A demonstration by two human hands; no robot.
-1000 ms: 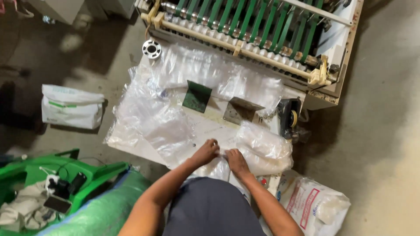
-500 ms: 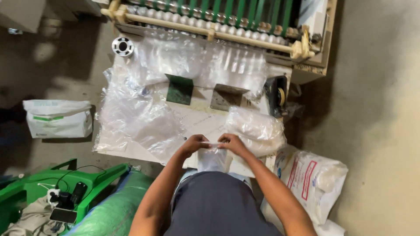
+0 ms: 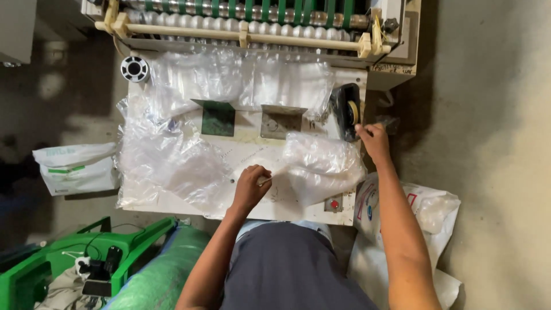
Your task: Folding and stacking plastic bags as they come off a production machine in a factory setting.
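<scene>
My left hand (image 3: 251, 182) is closed around the gathered end of a bundle of clear plastic bags (image 3: 322, 163) that lies on the white work table (image 3: 252, 150). My right hand (image 3: 373, 139) is out at the table's right edge, its fingertips pinched at the roll of tape in a black tape dispenser (image 3: 346, 111). Whether tape is between the fingers is too small to tell. A larger heap of loose clear plastic bags (image 3: 172, 158) covers the left half of the table.
A machine with green and silver rollers (image 3: 247, 14) runs along the table's far side. A green bracket (image 3: 215, 117), a grey bracket (image 3: 281, 120) and a black-and-white spool (image 3: 135, 69) sit on the table. White sacks (image 3: 74, 166) (image 3: 427, 215) flank it; a green crate (image 3: 63, 258) stands lower left.
Both hands were together at the bag bundle near the table's front. Now my right hand has moved away right to the tape dispenser, while my left hand stays gripping the bundle's end.
</scene>
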